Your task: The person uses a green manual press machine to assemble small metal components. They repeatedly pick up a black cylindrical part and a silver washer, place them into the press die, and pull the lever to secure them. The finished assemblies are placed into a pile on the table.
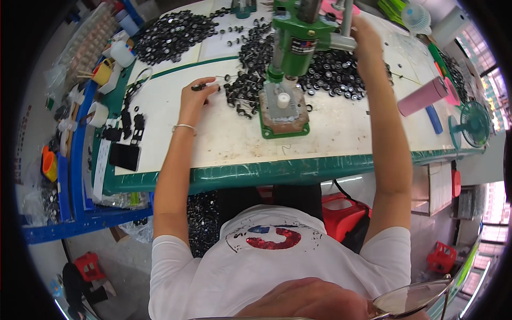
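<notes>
A green hand press stands on the table in front of me, its base plate facing me. A small white round piece sits on the press's metal block. My right hand is raised at the press's right side, closed around its metal lever. Left of the press, my left hand is closed on small black wheels just above the table. How many it holds I cannot make out. Loose black wheels, some with thin metal pins, lie heaped between that hand and the press.
More black wheels are piled at the far left and right of the press. A phone lies near the left corner. A pink tumbler and a green fan are at the right. Blue shelving borders the left side.
</notes>
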The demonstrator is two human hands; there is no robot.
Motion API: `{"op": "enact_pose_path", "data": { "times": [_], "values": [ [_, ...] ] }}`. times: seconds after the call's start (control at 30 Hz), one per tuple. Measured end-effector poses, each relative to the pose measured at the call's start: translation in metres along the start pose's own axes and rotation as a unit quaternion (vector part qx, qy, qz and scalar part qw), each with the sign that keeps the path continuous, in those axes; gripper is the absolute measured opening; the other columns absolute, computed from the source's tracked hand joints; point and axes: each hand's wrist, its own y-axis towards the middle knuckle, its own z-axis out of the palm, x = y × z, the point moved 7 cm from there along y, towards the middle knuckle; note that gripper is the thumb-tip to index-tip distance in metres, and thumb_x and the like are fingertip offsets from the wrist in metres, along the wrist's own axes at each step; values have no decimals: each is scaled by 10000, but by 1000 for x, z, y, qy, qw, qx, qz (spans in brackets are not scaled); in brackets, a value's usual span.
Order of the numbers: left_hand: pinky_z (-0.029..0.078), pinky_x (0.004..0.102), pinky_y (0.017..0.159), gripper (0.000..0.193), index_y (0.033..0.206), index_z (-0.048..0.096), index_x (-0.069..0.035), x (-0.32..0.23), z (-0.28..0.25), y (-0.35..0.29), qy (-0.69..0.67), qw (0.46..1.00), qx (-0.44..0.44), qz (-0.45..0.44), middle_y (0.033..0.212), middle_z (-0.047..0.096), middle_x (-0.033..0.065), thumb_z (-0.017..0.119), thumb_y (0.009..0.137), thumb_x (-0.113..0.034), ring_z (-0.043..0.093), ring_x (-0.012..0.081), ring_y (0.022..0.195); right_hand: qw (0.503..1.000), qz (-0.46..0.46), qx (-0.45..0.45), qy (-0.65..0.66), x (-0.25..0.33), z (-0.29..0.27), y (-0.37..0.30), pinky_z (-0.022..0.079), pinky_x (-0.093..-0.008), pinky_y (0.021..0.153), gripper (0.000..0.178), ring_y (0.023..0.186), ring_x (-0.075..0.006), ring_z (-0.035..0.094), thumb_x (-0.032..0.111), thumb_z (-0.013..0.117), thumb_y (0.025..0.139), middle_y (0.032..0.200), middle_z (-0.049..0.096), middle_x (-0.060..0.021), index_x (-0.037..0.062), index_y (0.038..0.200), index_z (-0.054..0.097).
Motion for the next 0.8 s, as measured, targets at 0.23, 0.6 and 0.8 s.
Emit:
{"op": "enact_pose_path", "data": {
  "times": [0.23, 0.6, 0.8],
  "values": [
    [474, 258, 652, 142, 898, 727, -63, 0, 17, 7, 146, 982, 30, 114, 828, 642, 34, 752, 764, -100, 578, 132, 686, 885, -50, 201, -416, -114, 2, -94, 504, -360, 713, 204, 802, -254, 629, 190, 696, 795, 953, 636, -81, 94, 974, 675],
    [497, 291, 720, 180, 894, 713, -32, -10, 15, 0, 218, 955, 43, 199, 964, 633, 94, 764, 739, -108, 610, 202, 741, 964, -31, 142, -225, -113, 8, -102, 492, -292, 653, 184, 690, -164, 598, 140, 650, 868, 892, 652, -66, 22, 1009, 654],
    [473, 230, 599, 165, 906, 723, -45, -11, 3, -16, -1, 996, -16, 90, 934, 672, 10, 756, 795, -164, 621, 109, 731, 963, 131, 233, -38, -92, 55, -126, 485, -242, 692, 221, 759, -97, 587, 144, 640, 880, 895, 673, -44, 10, 1054, 655]
  ]
}}
